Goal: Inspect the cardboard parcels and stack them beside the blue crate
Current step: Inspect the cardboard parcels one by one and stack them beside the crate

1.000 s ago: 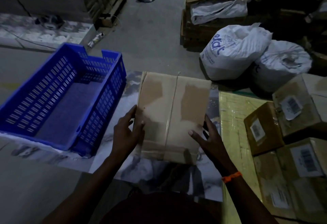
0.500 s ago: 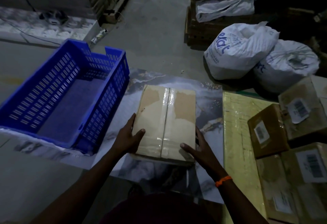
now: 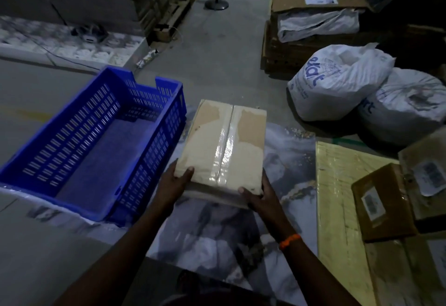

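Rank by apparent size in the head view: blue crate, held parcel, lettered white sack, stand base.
1. blue crate, largest.
2-3. held parcel and lettered white sack look about alike; the parcel is nearer the camera, so no ranking.
4. stand base, smallest, though farthest away.

Dim warehouse floor; bare concrete, labelled cardboard parcels [image 3: 383, 202], stuffed white courier sacks [image 3: 337, 81], stacked pallets [image 3: 287, 49]
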Demonstrator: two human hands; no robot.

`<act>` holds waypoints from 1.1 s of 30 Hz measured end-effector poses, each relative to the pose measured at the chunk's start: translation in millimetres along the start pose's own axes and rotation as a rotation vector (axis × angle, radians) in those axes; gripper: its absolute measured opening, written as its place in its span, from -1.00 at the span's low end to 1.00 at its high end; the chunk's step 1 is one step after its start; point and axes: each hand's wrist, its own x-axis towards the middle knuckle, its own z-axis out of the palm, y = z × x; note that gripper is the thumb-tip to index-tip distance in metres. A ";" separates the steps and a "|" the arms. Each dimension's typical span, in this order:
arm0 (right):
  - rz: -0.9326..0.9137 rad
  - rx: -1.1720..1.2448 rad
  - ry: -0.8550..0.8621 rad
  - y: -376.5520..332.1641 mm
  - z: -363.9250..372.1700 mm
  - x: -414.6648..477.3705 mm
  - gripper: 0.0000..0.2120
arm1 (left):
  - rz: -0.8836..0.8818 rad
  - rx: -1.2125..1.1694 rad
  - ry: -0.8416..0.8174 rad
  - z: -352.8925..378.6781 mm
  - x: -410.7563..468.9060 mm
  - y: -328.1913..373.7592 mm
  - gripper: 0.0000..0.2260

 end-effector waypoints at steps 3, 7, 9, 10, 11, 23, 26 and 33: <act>-0.001 0.027 0.017 -12.8 22.8 44.5 -0.22 | -0.006 -0.039 0.034 -6.1 43.7 16.3 -0.72; -0.013 0.033 0.055 -13.6 50.0 78.9 -0.21 | -0.053 -0.004 0.106 -15.5 90.3 15.9 -0.61; -0.012 0.016 0.069 -10.7 59.6 87.9 -0.16 | -0.065 -0.019 0.125 -19.6 105.1 12.3 -0.58; -0.019 0.005 0.075 -7.4 63.2 92.1 -0.15 | -0.072 -0.029 0.119 -22.2 113.3 7.8 -0.55; -0.021 -0.003 0.079 -6.4 65.8 95.1 -0.17 | -0.073 -0.038 0.107 -24.2 119.0 5.6 -0.50; -0.034 -0.167 0.077 -20.5 53.8 63.7 -0.22 | 0.087 0.246 0.252 -9.3 82.3 11.8 -0.44; 0.061 -0.102 0.179 -3.2 33.9 25.0 -0.19 | 0.342 0.456 0.193 10.5 42.0 -8.3 -0.51; 0.176 0.002 0.657 26.0 -33.1 -138.7 -0.42 | 0.744 0.503 -0.419 119.2 -49.2 -30.5 -0.64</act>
